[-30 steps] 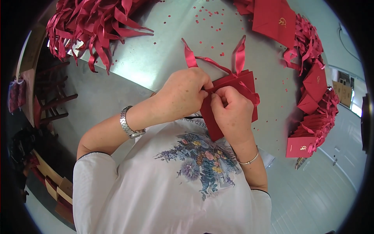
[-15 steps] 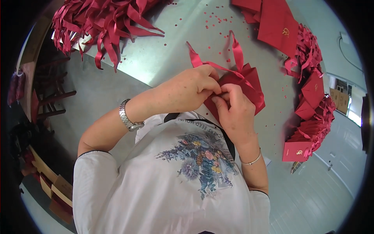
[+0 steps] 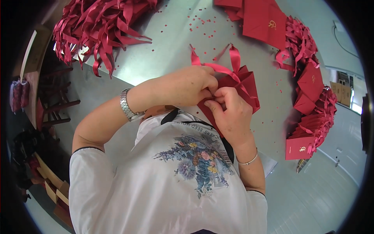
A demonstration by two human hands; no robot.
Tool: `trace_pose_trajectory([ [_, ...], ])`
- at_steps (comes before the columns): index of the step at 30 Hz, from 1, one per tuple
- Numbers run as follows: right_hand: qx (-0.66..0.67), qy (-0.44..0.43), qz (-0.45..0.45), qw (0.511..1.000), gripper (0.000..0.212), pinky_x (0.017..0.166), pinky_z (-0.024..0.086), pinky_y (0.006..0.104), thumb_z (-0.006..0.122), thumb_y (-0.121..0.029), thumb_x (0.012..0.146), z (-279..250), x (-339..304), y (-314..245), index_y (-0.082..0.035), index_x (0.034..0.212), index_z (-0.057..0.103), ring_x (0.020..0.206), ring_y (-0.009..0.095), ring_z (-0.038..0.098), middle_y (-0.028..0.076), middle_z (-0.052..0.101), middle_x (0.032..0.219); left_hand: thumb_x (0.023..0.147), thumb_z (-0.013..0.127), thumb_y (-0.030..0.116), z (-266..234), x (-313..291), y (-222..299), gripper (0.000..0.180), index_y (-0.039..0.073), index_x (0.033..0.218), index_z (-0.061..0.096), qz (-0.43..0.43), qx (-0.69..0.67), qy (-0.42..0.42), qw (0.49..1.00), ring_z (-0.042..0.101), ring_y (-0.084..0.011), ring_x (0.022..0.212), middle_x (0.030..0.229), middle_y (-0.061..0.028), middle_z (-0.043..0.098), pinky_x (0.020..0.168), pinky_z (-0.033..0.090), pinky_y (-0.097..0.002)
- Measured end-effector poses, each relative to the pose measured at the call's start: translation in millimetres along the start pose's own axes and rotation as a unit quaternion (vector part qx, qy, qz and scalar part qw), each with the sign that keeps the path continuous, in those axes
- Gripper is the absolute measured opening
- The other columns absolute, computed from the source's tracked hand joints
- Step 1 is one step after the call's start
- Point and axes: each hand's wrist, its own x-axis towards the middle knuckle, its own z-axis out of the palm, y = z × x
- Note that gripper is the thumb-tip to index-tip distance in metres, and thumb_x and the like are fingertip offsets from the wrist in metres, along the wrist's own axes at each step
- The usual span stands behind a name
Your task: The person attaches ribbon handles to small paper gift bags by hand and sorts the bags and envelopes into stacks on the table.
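Note:
A red paper bag (image 3: 249, 84) lies tilted on the table in front of me, its near part between my hands. Bright red ribbon (image 3: 235, 58) loops from it, the ends lying on the table beyond. My left hand (image 3: 196, 85), at the end of an arm with a metal watch, is closed in a pinch at the bag's near edge. Right beside it my right hand (image 3: 233, 111) pinches the same edge, thumb against forefinger. The fingertips of both hands nearly touch and hide whether a piece of ribbon is also between them.
On the grey table (image 3: 163, 58), a heap of red ribbons (image 3: 105, 31) lies at the far left. Red bags (image 3: 265, 23) are stacked at the far right, and a row of ribboned bags (image 3: 304, 132) runs down the right edge. Small red paper dots (image 3: 208, 21) are scattered beyond my hands.
My view has shifted a little, so the surroundings sit differently. Both hands stay pinched together at the bag's edge, and the ribbon loop has shifted slightly.

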Motion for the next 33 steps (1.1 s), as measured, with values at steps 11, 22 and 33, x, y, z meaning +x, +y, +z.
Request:
trace_pose_trajectory([
  [11, -0.218, 0.034, -0.128, 0.967, 0.031, 0.052, 0.043, 0.0274, 0.066, -0.012, 0.078, -26.6, -33.9, -12.6, -0.007, 0.109, 0.065, 0.061, 0.013, 0.054, 0.001, 0.058, 0.081, 0.079, 0.067, 0.005, 2.8, 6.9, 2.6, 0.009, 0.008, 0.087, 0.069, -0.048, 0.185, 0.064, 0.979, 0.064, -0.0268, 0.081, 0.099, -0.0046, 0.061, 0.066, 0.051, -0.0373],
  [22, -0.129, 0.010, 0.085, 0.988, 0.076, 0.094, 0.042, 0.0426, 0.079, -0.030, 0.073, -15.8, -61.3, 39.6, 0.003, 0.134, 0.047, 0.109, 0.034, 0.050, 0.017, 0.048, 0.131, 0.079, 0.065, 0.002, -1.4, 1.3, -9.2, 0.008, 0.006, 0.085, 0.069, -0.044, 0.126, 0.105, 0.985, 0.064, -0.0265, 0.076, 0.090, -0.0058, 0.064, 0.065, 0.051, -0.0354],
  [33, -0.118, 0.005, 0.081, 0.990, 0.071, 0.093, 0.042, 0.0413, 0.080, -0.027, 0.071, -17.6, -58.1, 41.3, 0.000, 0.130, 0.053, 0.107, 0.031, 0.051, 0.014, 0.048, 0.130, 0.080, 0.065, 0.003, -56.0, -9.3, -30.0, 0.024, 0.008, 0.102, 0.072, -0.159, 0.158, 0.323, 0.919, 0.063, -0.0185, 0.083, 0.104, -0.0048, 0.065, 0.070, 0.050, -0.0298],
])
